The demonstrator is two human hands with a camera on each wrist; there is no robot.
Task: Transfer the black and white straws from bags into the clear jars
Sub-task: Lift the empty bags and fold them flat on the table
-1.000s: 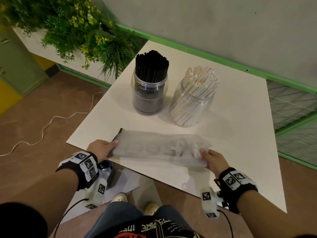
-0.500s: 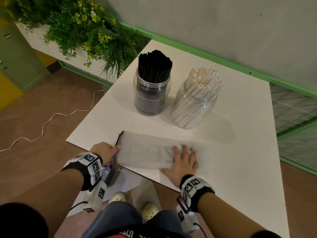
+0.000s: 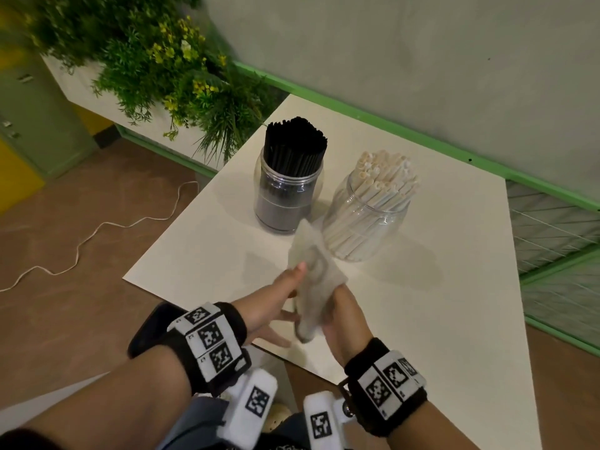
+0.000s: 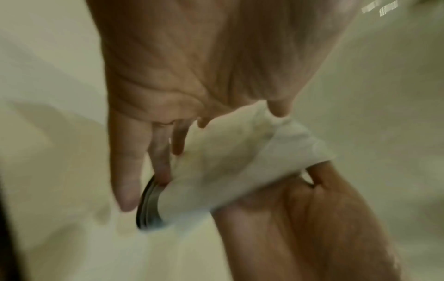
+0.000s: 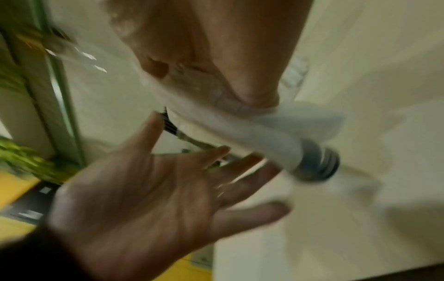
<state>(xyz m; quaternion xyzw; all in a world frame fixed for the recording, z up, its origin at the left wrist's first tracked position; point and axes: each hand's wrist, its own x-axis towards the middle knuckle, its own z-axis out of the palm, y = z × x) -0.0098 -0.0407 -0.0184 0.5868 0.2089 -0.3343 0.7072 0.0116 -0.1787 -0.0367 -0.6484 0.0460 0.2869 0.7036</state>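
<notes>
A: Fingers of right hand (image 3: 337, 306) curl round folded empty bag (image 3: 311, 271), held above table's (image 3: 454, 319) near edge. Left hand (image 3: 276, 306) open, fingers spread, only thumb touching the bag.

B: Risk?

A: One-hand hold; slack plastic could slip off that edge to the floor.

B: Surroundings?

A: Black-straw jar (image 3: 285, 196) and white-straw jar (image 3: 367, 219), both full, just beyond bag tip. A swing could clip them. Plants (image 3: 156, 69) past far-left corner.

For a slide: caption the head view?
Both hands lift the bag before two straw-filled jars.
</notes>
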